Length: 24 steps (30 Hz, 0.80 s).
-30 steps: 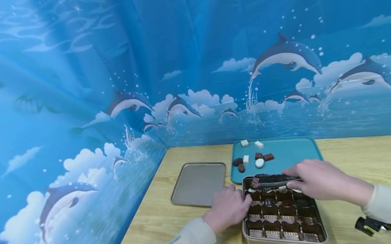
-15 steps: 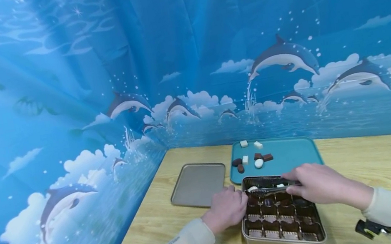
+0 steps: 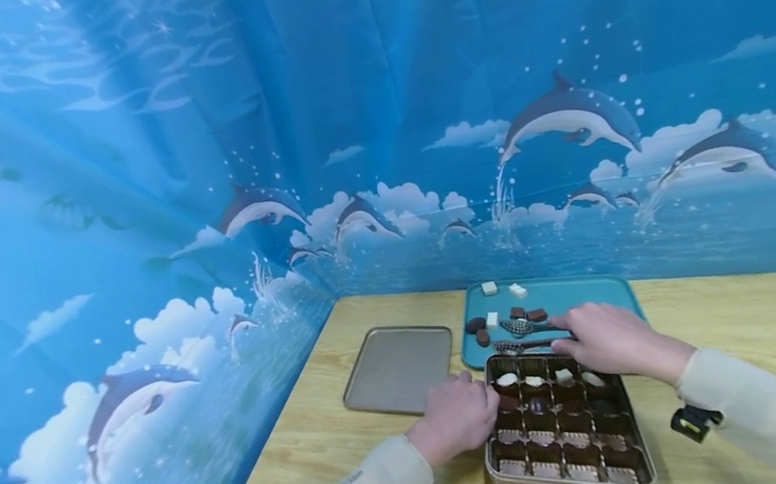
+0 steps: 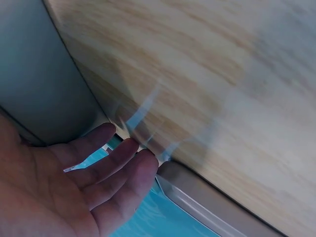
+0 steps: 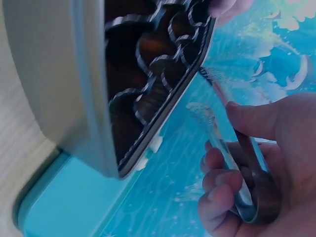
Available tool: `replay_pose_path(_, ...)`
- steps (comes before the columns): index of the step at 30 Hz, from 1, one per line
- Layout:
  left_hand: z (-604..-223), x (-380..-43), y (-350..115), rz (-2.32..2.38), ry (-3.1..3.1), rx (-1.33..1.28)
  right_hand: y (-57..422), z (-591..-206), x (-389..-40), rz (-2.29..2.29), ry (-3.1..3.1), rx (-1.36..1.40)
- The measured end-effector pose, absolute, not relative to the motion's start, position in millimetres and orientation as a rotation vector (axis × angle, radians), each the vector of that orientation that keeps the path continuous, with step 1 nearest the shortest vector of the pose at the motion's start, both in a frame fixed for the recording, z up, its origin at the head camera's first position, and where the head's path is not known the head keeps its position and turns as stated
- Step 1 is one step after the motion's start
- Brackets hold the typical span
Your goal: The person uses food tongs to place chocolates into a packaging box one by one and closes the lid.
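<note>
My right hand [image 3: 601,337] grips metal tongs [image 3: 538,342] with pierced tips, their arms spread over the front of the teal tray [image 3: 592,299]. The tips overlap the spot of a white oval chocolate there, hiding it. In the right wrist view the tongs [image 5: 247,177] have nothing between their tips. My left hand [image 3: 459,415] rests at the left rim of a divided tin box [image 3: 575,483]; its fingers [image 4: 118,158] are loosely bent beside the wall. White pieces [image 3: 534,381] sit in the box's back row, and dark chocolates [image 3: 537,405] in the row before it.
Brown chocolates [image 3: 516,312] and white square pieces [image 3: 489,288] lie on the left part of the teal tray. A flat grey-brown lid or tray [image 3: 399,367] lies left of it. A dolphin-print curtain [image 3: 375,152] hangs behind and left of the wooden table [image 3: 747,330].
My right hand and the tongs have moved from over the box to over the teal tray, and the tongs have spread. The brown piece has left their tips. My left hand stays at the rim.
</note>
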<state>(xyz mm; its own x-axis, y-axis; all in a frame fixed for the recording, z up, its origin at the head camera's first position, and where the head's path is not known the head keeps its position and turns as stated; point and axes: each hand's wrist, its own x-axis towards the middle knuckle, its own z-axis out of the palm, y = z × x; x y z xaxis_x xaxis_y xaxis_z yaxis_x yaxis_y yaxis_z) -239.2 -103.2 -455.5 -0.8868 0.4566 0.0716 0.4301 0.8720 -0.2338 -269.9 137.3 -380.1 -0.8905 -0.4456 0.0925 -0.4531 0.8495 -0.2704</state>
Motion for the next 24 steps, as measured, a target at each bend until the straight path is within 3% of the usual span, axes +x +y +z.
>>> replay_pose_path(24, -456, -240, -101, 0.165, -2.978, -0.601, 156, -406, -319, 0.436, -3.103, 0.623)
